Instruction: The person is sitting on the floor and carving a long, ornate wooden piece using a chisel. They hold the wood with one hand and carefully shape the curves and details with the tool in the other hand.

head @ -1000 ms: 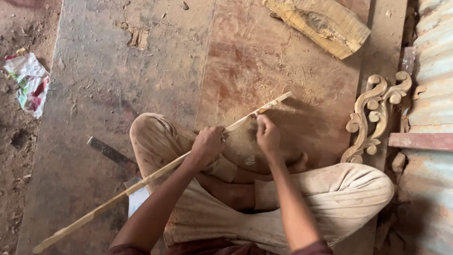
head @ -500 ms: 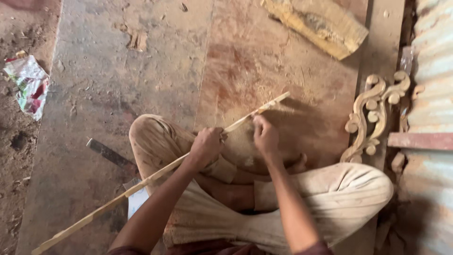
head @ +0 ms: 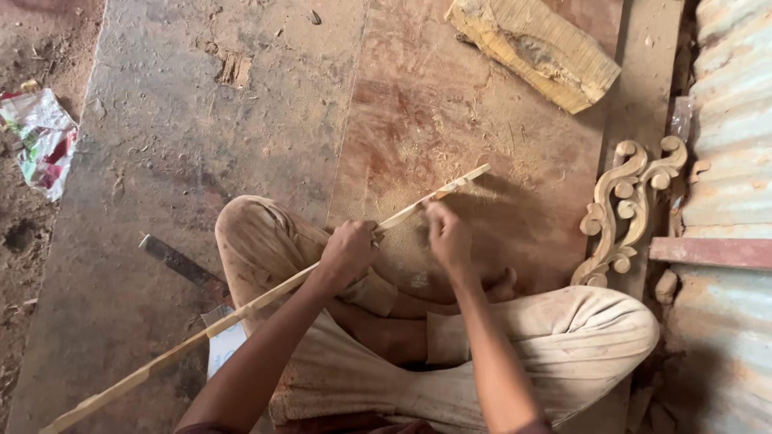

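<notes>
Sawdust (head: pixel 418 181) lies on the board (head: pixel 265 120) beyond the crossed legs, suggesting some shaving is done on the long wooden strip (head: pixel 265 299), which the left hand (head: pixel 347 251) grips closed mid-length while the right hand (head: pixel 448 237) pinches it nearer the far end.

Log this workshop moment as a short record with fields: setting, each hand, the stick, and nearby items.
Setting: person sitting cross-legged on a dusty wooden board floor
Left hand: closed around the long thin pale wooden stick near its middle
Right hand: fingers pressed on the stick near its far end
Stick: tilted, running from lower left to upper right across the left knee
Nearby: carved scrollwork wooden ornament on the right; rough split log at the top; flat dark metal blade by the left knee; crumpled plastic wrapper far left
</notes>
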